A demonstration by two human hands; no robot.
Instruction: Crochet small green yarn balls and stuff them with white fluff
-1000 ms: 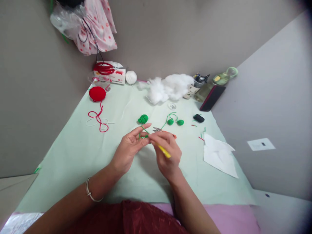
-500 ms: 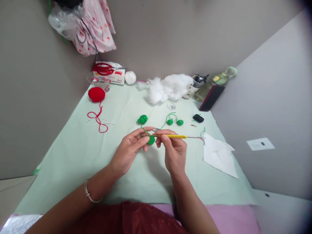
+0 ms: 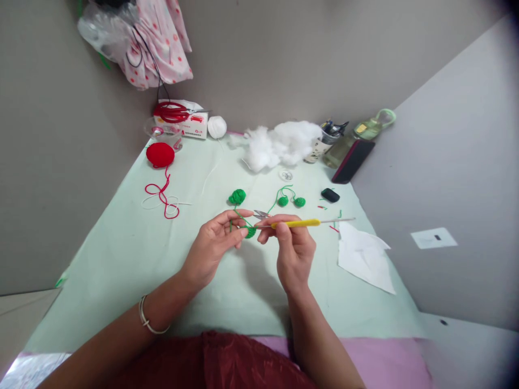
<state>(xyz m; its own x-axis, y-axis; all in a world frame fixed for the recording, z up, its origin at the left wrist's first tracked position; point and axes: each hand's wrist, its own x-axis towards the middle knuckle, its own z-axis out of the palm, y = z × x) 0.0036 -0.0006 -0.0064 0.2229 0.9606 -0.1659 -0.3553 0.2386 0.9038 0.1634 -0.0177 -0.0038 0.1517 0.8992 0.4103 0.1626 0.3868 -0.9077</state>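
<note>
My left hand (image 3: 213, 243) pinches a small green crochet piece (image 3: 250, 232) between thumb and fingers, with green yarn running over the raised index finger. That yarn leads back to a small green yarn ball (image 3: 237, 196) on the table. In my right hand (image 3: 295, 254) is a crochet hook with a yellow grip (image 3: 302, 223), held like a pencil. Its working tip points left, at the edge of the green piece; the exact contact is too small to tell. Beyond my fingers lie small scissors (image 3: 261, 214), partly hidden, and two little green crocheted balls (image 3: 299, 202) joined by yarn.
Red yarn (image 3: 160, 155) and white yarn (image 3: 217, 127) sit at the back left, near red-handled scissors (image 3: 172, 112) on a box. White stuffing (image 3: 279, 146), a pen cup (image 3: 318, 150), a bottle and a dark phone-like slab (image 3: 352, 162) line the back. White paper (image 3: 365, 256) lies right.
My right hand has moved slightly right with the hook, whose back end has tilted up. The green piece has turned and dipped a little in my left fingers.
</note>
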